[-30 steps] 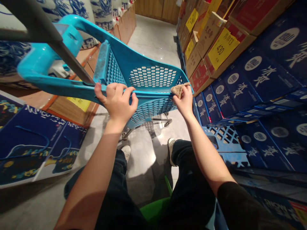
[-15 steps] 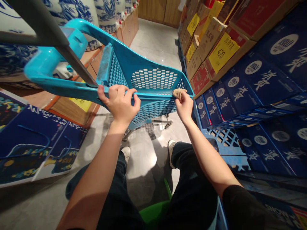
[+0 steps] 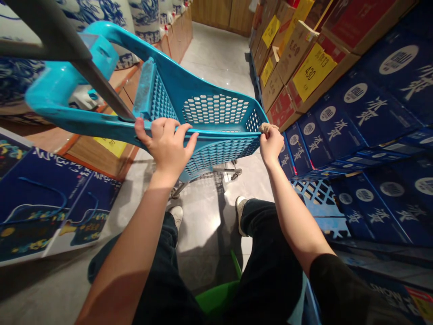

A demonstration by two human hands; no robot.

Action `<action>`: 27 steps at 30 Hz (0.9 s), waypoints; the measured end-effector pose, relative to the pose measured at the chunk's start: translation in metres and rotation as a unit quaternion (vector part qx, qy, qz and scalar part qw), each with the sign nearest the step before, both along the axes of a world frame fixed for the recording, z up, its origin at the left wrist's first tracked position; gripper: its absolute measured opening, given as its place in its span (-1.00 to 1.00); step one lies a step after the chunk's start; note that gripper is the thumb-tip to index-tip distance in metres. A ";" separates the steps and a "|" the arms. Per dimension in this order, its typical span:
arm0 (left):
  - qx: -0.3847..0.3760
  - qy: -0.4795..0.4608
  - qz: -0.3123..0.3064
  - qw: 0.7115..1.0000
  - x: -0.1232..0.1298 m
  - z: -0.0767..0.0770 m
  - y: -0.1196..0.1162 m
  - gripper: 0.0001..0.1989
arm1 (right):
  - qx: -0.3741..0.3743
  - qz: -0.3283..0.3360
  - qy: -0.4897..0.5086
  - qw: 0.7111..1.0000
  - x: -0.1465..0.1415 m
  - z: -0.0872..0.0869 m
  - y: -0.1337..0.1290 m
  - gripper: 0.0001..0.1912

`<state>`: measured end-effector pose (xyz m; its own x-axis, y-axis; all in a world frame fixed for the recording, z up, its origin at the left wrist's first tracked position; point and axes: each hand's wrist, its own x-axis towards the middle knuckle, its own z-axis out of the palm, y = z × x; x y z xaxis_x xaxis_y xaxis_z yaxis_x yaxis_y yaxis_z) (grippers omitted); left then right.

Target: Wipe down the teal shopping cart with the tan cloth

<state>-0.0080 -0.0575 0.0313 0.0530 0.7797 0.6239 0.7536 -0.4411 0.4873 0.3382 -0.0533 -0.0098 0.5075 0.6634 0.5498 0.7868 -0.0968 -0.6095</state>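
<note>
A blue plastic shopping cart (image 3: 216, 90) with honeycomb holes stands across the view, its handle at the left. My left hand (image 3: 169, 144) rests on the near rim, fingers apart, with the fingertips over the edge. At the right front corner of the basket, my right hand (image 3: 271, 144) is closed on a tan cloth (image 3: 268, 127), which touches the rim. Most of the cloth is hidden by the fingers.
Blue boxes (image 3: 358, 117) and brown cartons with yellow signs are stacked at the right. Blue-and-white jars (image 3: 145, 20) line the left behind the cart. Dark blue gift bags (image 3: 43, 194) stand at lower left. Something green (image 3: 216, 298) is between my legs.
My right hand has slid the cloth rightward along the rim to the corner. My left hand stays on the rim. The whole view has shifted slightly.
</note>
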 end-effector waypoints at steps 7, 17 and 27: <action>-0.015 -0.006 0.003 1.000 -0.002 0.003 -0.002 -0.85 | -0.016 0.166 -0.064 0.984 -0.083 0.002 -0.015 -0.80; -0.042 -0.014 -0.022 0.999 -0.003 0.011 -0.005 -0.80 | -0.068 0.028 -0.046 0.996 0.007 0.012 -0.008 -0.75; -0.038 -0.006 0.000 0.999 -0.003 0.009 -0.005 -0.81 | -0.074 0.185 -0.127 0.972 -0.090 0.012 -0.020 -0.83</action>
